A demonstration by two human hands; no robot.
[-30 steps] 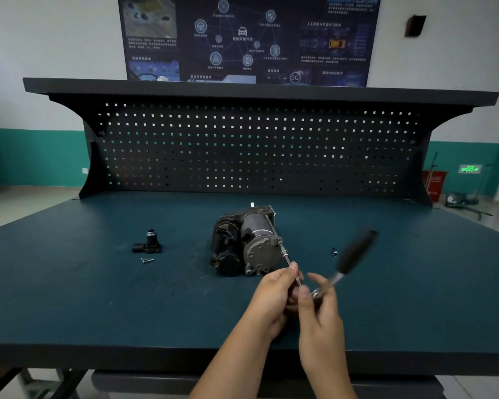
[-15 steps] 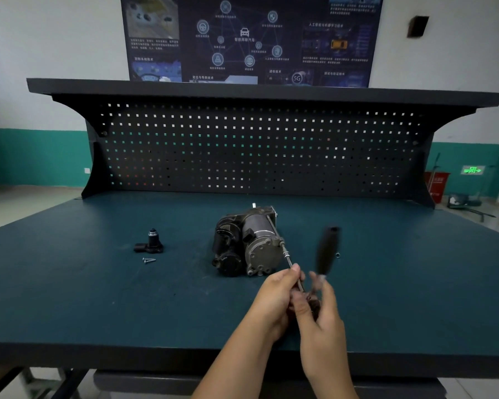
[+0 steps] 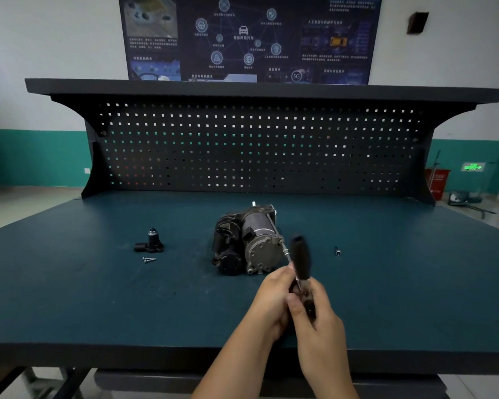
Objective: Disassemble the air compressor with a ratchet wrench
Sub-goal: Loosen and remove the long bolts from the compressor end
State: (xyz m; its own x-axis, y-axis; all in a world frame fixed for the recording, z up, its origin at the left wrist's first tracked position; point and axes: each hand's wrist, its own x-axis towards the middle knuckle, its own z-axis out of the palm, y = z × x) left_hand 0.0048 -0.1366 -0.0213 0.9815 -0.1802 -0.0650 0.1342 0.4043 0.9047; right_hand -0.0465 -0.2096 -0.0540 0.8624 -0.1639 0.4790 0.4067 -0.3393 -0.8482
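Air compressor [image 3: 248, 240] sits mid-counter [image 3: 98, 283], at 11 o'clock from our hands. We judge it heavy, rigid metal; steady it by the cylinder body. Left hand [image 3: 271, 295] pinches the ratchet wrench [image 3: 300, 257] extension; right hand [image 3: 314, 306] grips near its head.

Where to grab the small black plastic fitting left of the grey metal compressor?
Pinch the small black plastic fitting by its upright cylindrical neck, from above: it stands proud of the dark green benchtop; the base lies flat. A silver screw lies in front, so avoid the near side.
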